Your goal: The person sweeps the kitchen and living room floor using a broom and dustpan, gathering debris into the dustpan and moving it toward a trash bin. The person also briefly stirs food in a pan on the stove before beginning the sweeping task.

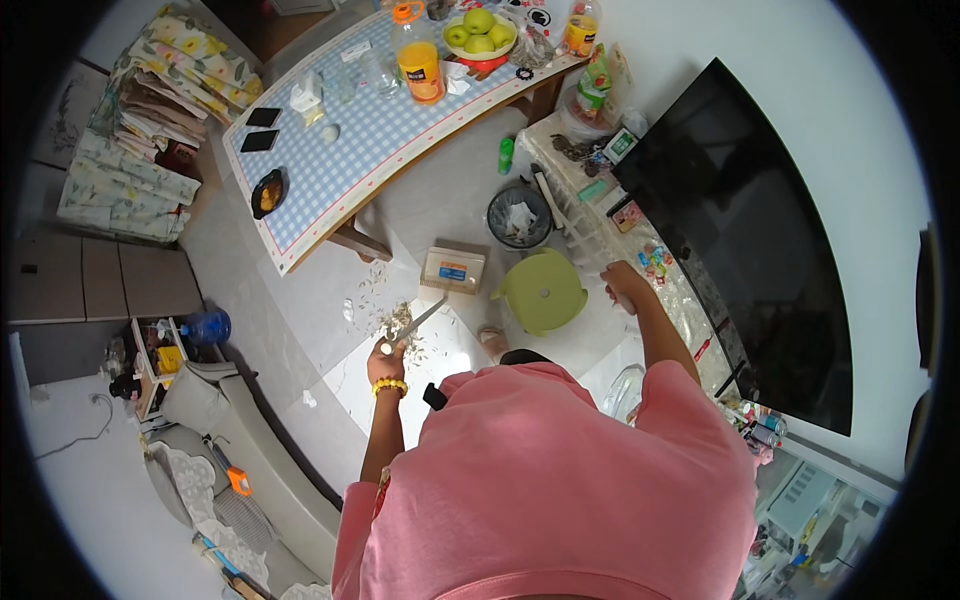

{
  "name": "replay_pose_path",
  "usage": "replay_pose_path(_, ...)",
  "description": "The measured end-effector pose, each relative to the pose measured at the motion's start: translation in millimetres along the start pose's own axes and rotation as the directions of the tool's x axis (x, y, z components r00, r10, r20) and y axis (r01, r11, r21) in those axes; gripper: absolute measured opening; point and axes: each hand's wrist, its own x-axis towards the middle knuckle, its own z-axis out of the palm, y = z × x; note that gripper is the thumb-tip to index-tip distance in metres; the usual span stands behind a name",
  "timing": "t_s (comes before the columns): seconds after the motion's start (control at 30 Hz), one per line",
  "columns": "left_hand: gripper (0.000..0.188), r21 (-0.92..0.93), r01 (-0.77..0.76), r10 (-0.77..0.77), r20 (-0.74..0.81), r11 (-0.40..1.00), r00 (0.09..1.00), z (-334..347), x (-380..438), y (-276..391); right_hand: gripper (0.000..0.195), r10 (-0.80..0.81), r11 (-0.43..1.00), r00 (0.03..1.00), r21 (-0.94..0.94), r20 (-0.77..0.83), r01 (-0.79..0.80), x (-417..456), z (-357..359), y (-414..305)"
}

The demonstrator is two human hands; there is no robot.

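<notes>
My left hand [386, 364], with a yellow bead bracelet, grips a grey long handle [420, 321] near its round pale end. The handle's far end meets a clear and beige dustpan [452, 271] on the tiles. Beside and below the handle lies a scattered pile of small husk-like debris [399, 319], with loose bits around it. My right hand [628, 286] is closed around a pale object, partly hidden by the fingers; its full shape cannot be told. A green plastic stool [545, 289] stands between the dustpan and my right hand.
A black waste bin [519, 217] with a liner stands behind the stool, near a green bottle [506, 156]. A table with a checked cloth [352, 161] lies ahead. A covered cabinet [686, 319] with a television [757, 225] is on the right, a sofa [262, 435] on the left.
</notes>
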Motion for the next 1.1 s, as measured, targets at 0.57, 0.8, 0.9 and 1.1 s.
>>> replay_pose_path(0.57, 0.052, -0.073, 0.075, -0.077, -0.023, 0.994, 0.997, 0, -10, -23, 0.016, 0.044, 0.986, 0.981, -0.164, 0.188, -0.013, 45, 25, -31)
replay_pose_path(0.8, 0.053, -0.036, 0.126, -0.127, -0.012, 0.991, 0.992, -18, -32, -11, 0.017, -0.098, 0.934, 0.951, -0.303, 0.295, 0.190, 81, 31, -20)
replay_pose_path(0.9, 0.053, 0.017, 0.164, -0.165, 0.028, 0.986, 0.986, -18, -28, -5, 0.019, 0.024, 0.969, 0.978, -0.246, 0.210, 0.029, 91, 35, -24)
replay_pose_path(1.1, 0.051, -0.030, 0.146, -0.146, -0.016, 0.989, 0.989, -17, -26, -15, 0.015, 0.064, 0.933, 0.966, -0.357, 0.250, 0.031, 99, 68, -28)
